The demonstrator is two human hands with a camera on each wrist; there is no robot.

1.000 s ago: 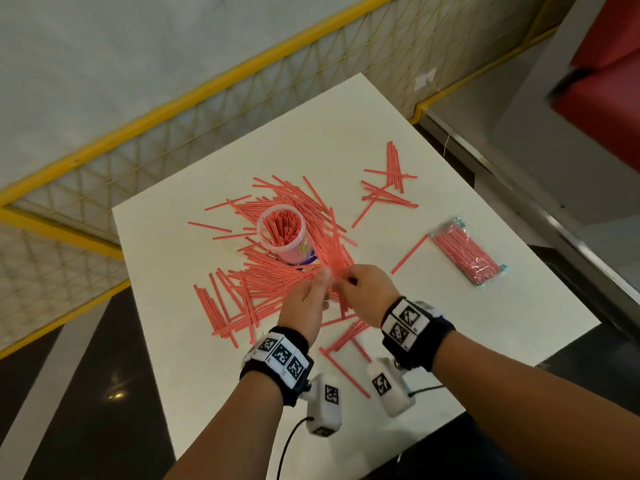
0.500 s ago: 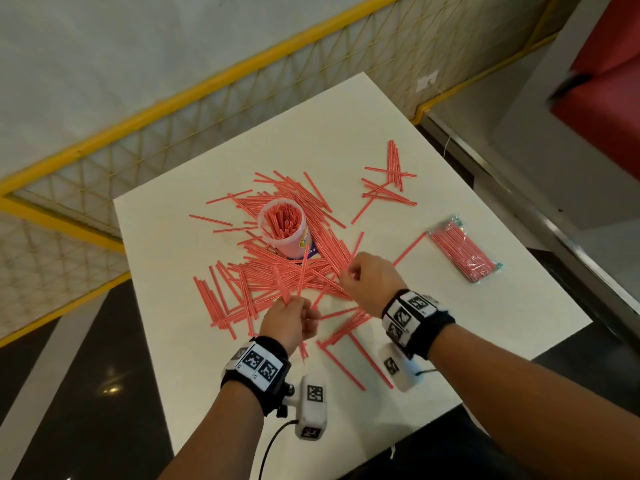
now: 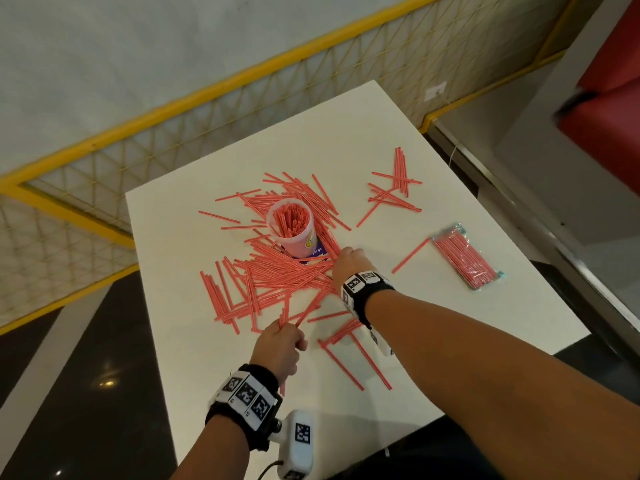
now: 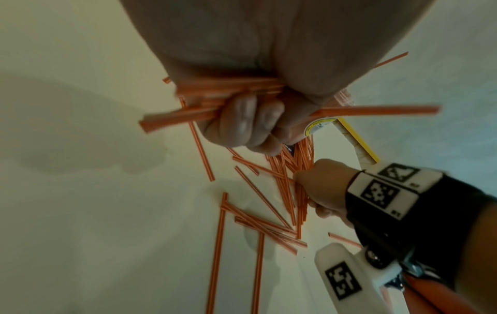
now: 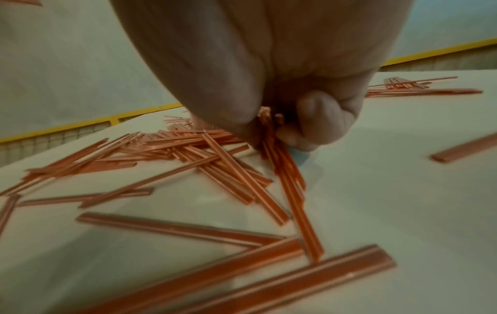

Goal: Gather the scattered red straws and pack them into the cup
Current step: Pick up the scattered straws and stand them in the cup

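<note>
The left hand (image 3: 278,344) grips a bundle of straws (image 4: 188,114); the right hand (image 3: 348,266) pinches more beside the cup (image 3: 294,233). Best align ends before dropping them in upright.

Eatery: white table (image 3: 450,306), red seat (image 3: 609,109)

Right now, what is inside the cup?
The cup holds many upright red straws, filling most of its mouth. Its bottom and the straws' lower ends cannot be seen; loose straws cover its base.
</note>
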